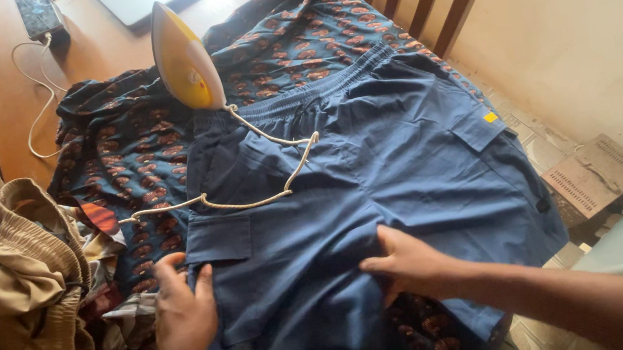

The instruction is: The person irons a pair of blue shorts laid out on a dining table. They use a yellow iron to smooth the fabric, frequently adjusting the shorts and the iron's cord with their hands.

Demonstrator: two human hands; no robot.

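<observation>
Blue shorts (377,182) lie flat under left hand (184,316), right hand (411,262), apparently pressing.

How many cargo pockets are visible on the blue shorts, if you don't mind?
2 on the blue shorts: one pocket beside the left hand, another pocket with a yellow tag on the far leg. The right hand presses between them; others may be hidden underneath.

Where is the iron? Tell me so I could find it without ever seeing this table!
Start at the wooden table draped with a dark patterned cloth. Blue shorts lie on the cloth, and just above their waistband stands the iron, upright on its end. It is the only yellow and white thing there, with a pale cord trailing across the shorts.
</observation>
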